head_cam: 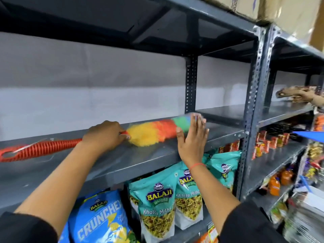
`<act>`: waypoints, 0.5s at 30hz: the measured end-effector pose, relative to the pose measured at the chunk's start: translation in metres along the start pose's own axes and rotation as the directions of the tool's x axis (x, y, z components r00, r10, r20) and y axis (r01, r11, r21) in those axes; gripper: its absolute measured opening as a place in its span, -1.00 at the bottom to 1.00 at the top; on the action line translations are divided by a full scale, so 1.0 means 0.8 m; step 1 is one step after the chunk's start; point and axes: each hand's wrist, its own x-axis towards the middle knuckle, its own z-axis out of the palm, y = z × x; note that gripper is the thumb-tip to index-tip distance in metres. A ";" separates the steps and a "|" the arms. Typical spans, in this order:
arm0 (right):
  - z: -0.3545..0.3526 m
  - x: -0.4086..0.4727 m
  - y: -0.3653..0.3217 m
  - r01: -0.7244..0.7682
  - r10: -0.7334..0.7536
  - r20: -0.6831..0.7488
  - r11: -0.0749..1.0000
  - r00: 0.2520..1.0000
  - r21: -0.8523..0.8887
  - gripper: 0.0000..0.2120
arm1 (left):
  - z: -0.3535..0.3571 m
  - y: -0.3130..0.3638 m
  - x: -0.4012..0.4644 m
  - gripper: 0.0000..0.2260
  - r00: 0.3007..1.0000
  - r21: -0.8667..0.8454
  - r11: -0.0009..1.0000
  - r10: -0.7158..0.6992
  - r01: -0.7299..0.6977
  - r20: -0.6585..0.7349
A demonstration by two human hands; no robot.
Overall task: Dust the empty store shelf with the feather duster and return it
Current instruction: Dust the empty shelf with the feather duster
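Observation:
The feather duster (pixel 157 129) lies low across the empty grey shelf (pixel 108 165), its fluffy head banded yellow, orange, green and blue, its orange ribbed handle running left. My left hand (pixel 105 135) is shut on the handle where it meets the yellow fluff. In front of the green part of the head, my right hand (pixel 192 137) is held up with flat, spread fingers and holds nothing. The blue tip is blurred and partly hidden behind those fingers.
Snack bags (pixel 154 204) fill the shelf below. A perforated steel upright (pixel 252 102) stands right of the duster. Beyond it, shelves hold small red packets (pixel 268 141), orange bottles (pixel 280 179) and a brown packet (pixel 294 93). Cardboard boxes (pixel 273 7) sit on top.

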 end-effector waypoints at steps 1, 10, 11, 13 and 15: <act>0.001 0.000 0.000 -0.014 0.014 -0.003 1.000 1.000 -0.008 -0.22 | 0.000 -0.004 0.000 -0.72 0.998 0.033 0.999 -0.032 0.033 -0.051; 0.004 0.002 0.004 0.033 -0.029 0.030 0.992 0.999 -0.121 -0.16 | 0.008 0.001 -0.008 -0.80 0.975 -0.129 0.975 0.193 -0.178 0.111; 0.003 0.003 0.005 0.047 -0.040 0.048 0.989 0.998 -0.137 -0.17 | 0.007 0.000 -0.004 -0.81 0.980 -0.104 0.982 0.168 -0.157 0.110; 0.001 0.005 0.004 0.073 -0.061 0.081 0.985 0.995 -0.154 -0.19 | 0.004 0.001 0.007 -0.78 0.995 -0.017 0.996 0.086 -0.086 0.044; 0.002 0.007 0.005 0.090 -0.077 0.092 0.984 0.993 -0.151 -0.24 | 0.001 0.004 0.016 -0.72 0.997 0.066 0.997 0.033 -0.028 -0.072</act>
